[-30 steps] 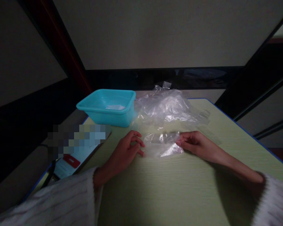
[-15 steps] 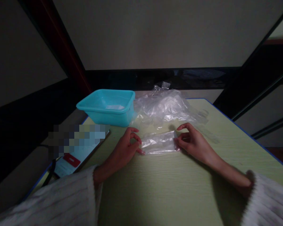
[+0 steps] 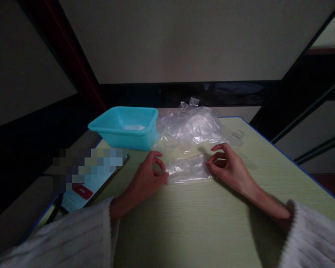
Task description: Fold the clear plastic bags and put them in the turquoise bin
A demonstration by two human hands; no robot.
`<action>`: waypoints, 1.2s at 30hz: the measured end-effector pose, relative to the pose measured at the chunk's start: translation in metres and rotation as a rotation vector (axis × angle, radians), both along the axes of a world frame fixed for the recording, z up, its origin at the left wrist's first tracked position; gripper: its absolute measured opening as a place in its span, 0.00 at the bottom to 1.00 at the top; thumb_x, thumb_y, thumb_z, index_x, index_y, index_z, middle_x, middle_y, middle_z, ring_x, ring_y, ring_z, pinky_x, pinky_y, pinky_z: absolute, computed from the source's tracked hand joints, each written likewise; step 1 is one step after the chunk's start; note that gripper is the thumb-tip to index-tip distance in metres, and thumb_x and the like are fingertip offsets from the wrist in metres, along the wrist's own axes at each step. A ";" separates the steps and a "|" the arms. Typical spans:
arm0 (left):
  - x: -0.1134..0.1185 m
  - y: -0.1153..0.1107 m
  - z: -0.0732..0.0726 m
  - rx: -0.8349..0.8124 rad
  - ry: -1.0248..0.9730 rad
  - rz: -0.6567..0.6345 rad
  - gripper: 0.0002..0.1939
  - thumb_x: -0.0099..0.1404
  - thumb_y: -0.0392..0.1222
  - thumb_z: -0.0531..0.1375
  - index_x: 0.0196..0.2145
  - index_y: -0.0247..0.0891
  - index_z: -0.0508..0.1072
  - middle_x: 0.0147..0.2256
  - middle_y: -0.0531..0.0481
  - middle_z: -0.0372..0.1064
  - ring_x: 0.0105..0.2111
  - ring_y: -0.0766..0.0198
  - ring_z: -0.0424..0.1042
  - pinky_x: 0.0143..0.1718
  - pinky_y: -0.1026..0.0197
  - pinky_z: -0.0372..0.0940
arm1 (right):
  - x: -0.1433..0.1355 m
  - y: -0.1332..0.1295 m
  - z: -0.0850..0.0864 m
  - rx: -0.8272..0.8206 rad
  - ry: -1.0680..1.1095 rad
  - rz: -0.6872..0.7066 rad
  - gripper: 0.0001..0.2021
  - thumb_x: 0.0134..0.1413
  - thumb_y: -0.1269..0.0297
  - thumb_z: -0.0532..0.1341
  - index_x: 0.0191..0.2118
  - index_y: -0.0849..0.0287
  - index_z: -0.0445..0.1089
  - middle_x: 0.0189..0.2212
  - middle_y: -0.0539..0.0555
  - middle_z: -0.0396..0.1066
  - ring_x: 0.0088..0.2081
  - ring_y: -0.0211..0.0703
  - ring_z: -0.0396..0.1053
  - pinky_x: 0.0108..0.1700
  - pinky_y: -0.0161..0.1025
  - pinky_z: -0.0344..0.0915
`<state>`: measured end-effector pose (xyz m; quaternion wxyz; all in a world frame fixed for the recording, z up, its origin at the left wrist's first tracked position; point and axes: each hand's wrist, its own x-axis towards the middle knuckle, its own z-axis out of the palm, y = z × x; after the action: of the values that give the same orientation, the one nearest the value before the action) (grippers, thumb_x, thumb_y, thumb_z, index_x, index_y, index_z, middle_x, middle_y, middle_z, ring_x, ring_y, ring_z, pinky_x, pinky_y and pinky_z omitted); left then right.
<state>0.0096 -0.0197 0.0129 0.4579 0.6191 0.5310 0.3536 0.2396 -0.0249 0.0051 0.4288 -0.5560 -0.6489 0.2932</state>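
Observation:
A flattened, folded clear plastic bag [image 3: 187,170] lies on the pale green table between my hands. My left hand [image 3: 151,173] pinches its left end between thumb and fingers. At the right end, my right hand [image 3: 227,166] has thumb and fingertips closed on the bag's edge, with the index finger arched above. Behind it spreads a heap of crumpled clear plastic bags [image 3: 197,124].
A turquoise basin [image 3: 125,138] stands at the back left with something whitish inside. On the left lies a phone-like device [image 3: 83,191], partly pixelated, with a dark strap or cable near it. The table [image 3: 184,230] has a blue edge.
My left hand's fingers have drawn together at the bag's left end. My right hand's fingers have risen slightly at the other end. The whole view has shifted a little.

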 end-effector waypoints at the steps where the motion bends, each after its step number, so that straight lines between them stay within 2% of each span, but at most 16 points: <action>1: 0.001 0.000 0.000 0.005 0.006 0.007 0.19 0.51 0.28 0.56 0.39 0.39 0.56 0.30 0.61 0.60 0.19 0.72 0.70 0.20 0.70 0.59 | 0.002 0.000 0.001 0.057 -0.064 -0.005 0.15 0.46 0.59 0.59 0.38 0.56 0.54 0.24 0.49 0.67 0.19 0.38 0.65 0.17 0.34 0.61; 4: 0.002 -0.001 -0.002 0.029 0.025 0.020 0.19 0.50 0.27 0.56 0.39 0.39 0.57 0.30 0.60 0.59 0.19 0.73 0.70 0.18 0.70 0.58 | 0.005 -0.004 0.006 0.253 -0.312 0.013 0.07 0.52 0.62 0.55 0.36 0.58 0.59 0.28 0.54 0.69 0.24 0.41 0.68 0.23 0.37 0.67; 6: 0.002 -0.001 -0.003 0.048 0.045 0.027 0.19 0.50 0.27 0.55 0.40 0.39 0.57 0.30 0.60 0.60 0.18 0.73 0.69 0.18 0.71 0.57 | 0.006 -0.008 0.009 0.329 -0.478 0.098 0.06 0.56 0.64 0.52 0.37 0.60 0.63 0.32 0.58 0.71 0.32 0.44 0.71 0.32 0.41 0.70; 8: 0.002 -0.001 -0.003 0.061 0.054 0.029 0.19 0.50 0.27 0.54 0.40 0.39 0.58 0.30 0.60 0.60 0.18 0.73 0.69 0.18 0.71 0.57 | 0.005 -0.013 0.009 0.353 -0.631 0.217 0.12 0.58 0.64 0.51 0.44 0.62 0.65 0.42 0.63 0.70 0.43 0.49 0.70 0.43 0.47 0.69; 10: 0.003 0.000 -0.003 0.058 0.050 0.027 0.19 0.50 0.27 0.54 0.40 0.39 0.58 0.29 0.61 0.60 0.18 0.73 0.69 0.18 0.70 0.58 | 0.004 -0.018 0.007 0.346 -0.772 0.315 0.20 0.59 0.60 0.52 0.53 0.65 0.61 0.53 0.66 0.64 0.52 0.54 0.64 0.52 0.54 0.62; 13: 0.003 0.000 -0.002 0.048 0.044 0.027 0.18 0.51 0.26 0.54 0.39 0.39 0.57 0.29 0.61 0.59 0.18 0.73 0.70 0.18 0.70 0.58 | 0.002 -0.020 0.001 0.321 -0.911 0.386 0.30 0.59 0.51 0.50 0.59 0.70 0.53 0.58 0.70 0.54 0.58 0.57 0.55 0.56 0.62 0.53; 17: 0.003 0.000 0.000 0.041 0.054 0.020 0.17 0.52 0.26 0.53 0.39 0.39 0.57 0.29 0.61 0.60 0.18 0.73 0.69 0.19 0.71 0.59 | 0.003 -0.019 -0.004 0.276 -0.958 0.413 0.34 0.60 0.47 0.46 0.61 0.72 0.48 0.60 0.71 0.50 0.61 0.57 0.50 0.56 0.64 0.49; 22: 0.001 0.001 0.000 0.076 0.103 0.002 0.17 0.52 0.26 0.54 0.39 0.39 0.58 0.29 0.60 0.61 0.18 0.72 0.69 0.20 0.70 0.61 | 0.004 -0.018 -0.003 0.228 -0.973 0.430 0.36 0.60 0.45 0.43 0.62 0.72 0.47 0.61 0.70 0.47 0.61 0.57 0.47 0.57 0.65 0.48; 32: 0.001 0.003 0.003 0.015 0.099 0.005 0.16 0.52 0.26 0.53 0.39 0.38 0.58 0.29 0.60 0.60 0.18 0.72 0.69 0.20 0.69 0.61 | 0.005 -0.015 -0.005 0.167 -0.964 0.453 0.37 0.59 0.43 0.43 0.63 0.70 0.45 0.62 0.68 0.44 0.62 0.58 0.45 0.57 0.66 0.44; 36: -0.003 0.004 0.001 0.031 0.126 -0.011 0.16 0.54 0.28 0.53 0.40 0.38 0.57 0.31 0.59 0.61 0.17 0.72 0.69 0.19 0.68 0.60 | 0.004 -0.015 -0.003 0.163 -0.908 0.456 0.36 0.58 0.44 0.46 0.63 0.68 0.46 0.62 0.67 0.45 0.62 0.58 0.45 0.58 0.65 0.44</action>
<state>0.0063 -0.0158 0.0144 0.4156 0.6502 0.5499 0.3195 0.2437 -0.0403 0.0017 0.0710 -0.4361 -0.8953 0.0567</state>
